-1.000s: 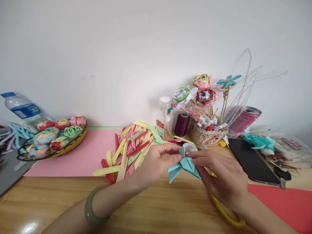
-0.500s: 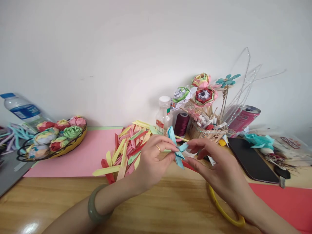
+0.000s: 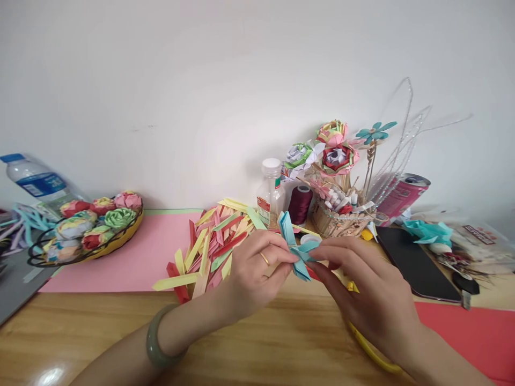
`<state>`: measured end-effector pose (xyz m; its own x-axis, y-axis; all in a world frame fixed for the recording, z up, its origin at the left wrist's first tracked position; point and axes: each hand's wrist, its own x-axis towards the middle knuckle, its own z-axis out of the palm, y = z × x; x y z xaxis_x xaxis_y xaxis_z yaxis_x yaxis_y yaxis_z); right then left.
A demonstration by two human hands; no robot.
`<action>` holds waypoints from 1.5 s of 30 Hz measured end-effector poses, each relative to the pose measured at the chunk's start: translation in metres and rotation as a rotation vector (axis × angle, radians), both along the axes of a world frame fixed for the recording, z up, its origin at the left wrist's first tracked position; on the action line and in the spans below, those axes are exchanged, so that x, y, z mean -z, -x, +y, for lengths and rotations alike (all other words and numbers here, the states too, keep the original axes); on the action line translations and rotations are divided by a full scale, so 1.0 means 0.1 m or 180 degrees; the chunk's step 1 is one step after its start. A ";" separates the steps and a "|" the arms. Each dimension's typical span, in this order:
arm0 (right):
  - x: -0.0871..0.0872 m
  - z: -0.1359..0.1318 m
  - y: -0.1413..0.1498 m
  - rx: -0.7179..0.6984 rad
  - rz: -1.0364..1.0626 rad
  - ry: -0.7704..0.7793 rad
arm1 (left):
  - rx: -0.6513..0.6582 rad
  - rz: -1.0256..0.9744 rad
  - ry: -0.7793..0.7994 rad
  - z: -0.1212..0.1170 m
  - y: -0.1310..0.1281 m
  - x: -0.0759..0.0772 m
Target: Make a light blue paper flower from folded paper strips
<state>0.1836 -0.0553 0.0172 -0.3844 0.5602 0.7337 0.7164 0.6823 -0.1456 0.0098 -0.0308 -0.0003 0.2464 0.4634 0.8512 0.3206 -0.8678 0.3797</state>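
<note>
Light-blue folded paper strips [image 3: 287, 229], gathered into a crossed bundle, are held up between both hands above the table. My left hand [image 3: 257, 271], wearing a ring, pinches the bundle at its middle from the left. From the other side, the thumb and fingertips of my right hand [image 3: 362, 281] close on a strip that points right. Behind my left hand lies a pile of folded paper strips [image 3: 209, 241] in red, yellow, pink and green. Partly covered by my right wrist is a yellow ring-shaped object [image 3: 372, 348] on the wooden table.
Paper flowers fill a basket [image 3: 116, 238] at left, on pink paper [image 3: 161, 257]. Behind the hands stand a clear bottle [image 3: 270, 195], a dark red thread spool [image 3: 300, 205] and a flower basket [image 3: 333, 222]. A black phone [image 3: 418, 268] and red paper [image 3: 466, 335] lie at right.
My right hand has shifted a little and its fingers have closed nearer the bundle's middle. The blue strips have turned slightly. My left hand keeps its pinch.
</note>
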 end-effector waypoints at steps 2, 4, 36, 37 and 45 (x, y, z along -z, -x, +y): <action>-0.01 0.02 -0.02 0.0036 -0.0015 0.0173 | 0.0022 0.0001 -0.0034 0.00 0.01 0.00; -0.02 0.03 -0.04 -0.0010 -0.0002 0.0377 | 0.0062 -0.0016 -0.0055 0.01 0.01 -0.01; -0.22 0.11 -0.19 -0.0409 0.0218 0.1123 | 0.0893 -0.0693 0.0761 0.08 -0.02 0.13; -0.25 0.12 -0.20 -0.0349 0.0332 0.1269 | 0.0978 -0.0885 0.1095 0.09 -0.02 0.12; -0.25 0.18 -0.22 0.0027 0.0919 0.2141 | 0.1594 -0.1679 0.2690 0.17 -0.06 0.09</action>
<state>0.2059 -0.0376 0.0421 -0.2214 0.9275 0.3013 0.5911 0.3733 -0.7150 0.0156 -0.0142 -0.0092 0.2682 0.8927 0.3622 -0.3688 -0.2522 0.8946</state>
